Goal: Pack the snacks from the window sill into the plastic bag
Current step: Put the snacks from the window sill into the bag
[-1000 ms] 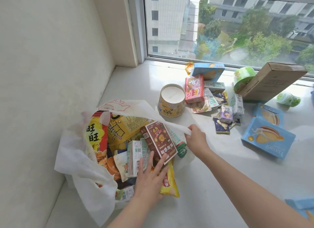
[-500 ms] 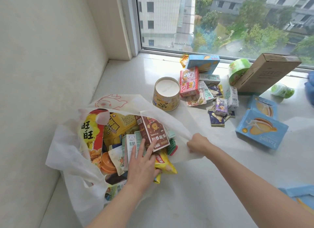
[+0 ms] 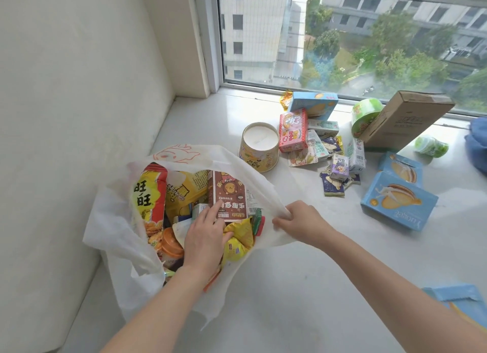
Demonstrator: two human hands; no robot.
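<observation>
A white plastic bag (image 3: pixel 116 231) lies open on the window sill (image 3: pixel 303 273), stuffed with snack packets. My left hand (image 3: pixel 204 236) reaches into it, straight fingers pressing a brown snack box (image 3: pixel 227 194) down among the packets. My right hand (image 3: pixel 300 222) pinches the bag's right rim and holds the mouth open. More snacks sit on the sill beyond: a yellow paper tub (image 3: pixel 259 147), a pink box (image 3: pixel 293 130), several small packets (image 3: pixel 334 178) and blue boxes (image 3: pixel 398 201).
A wall (image 3: pixel 66 115) stands close on the left of the bag. A cardboard box (image 3: pixel 405 119) leans by the window, with a green cup (image 3: pixel 365 115) beside it. Blue packaging (image 3: pixel 458 302) lies at the lower right.
My left hand has pushed the brown box deeper into the bag and turned it more upright. My right hand drew the bag's rim slightly rightward.
</observation>
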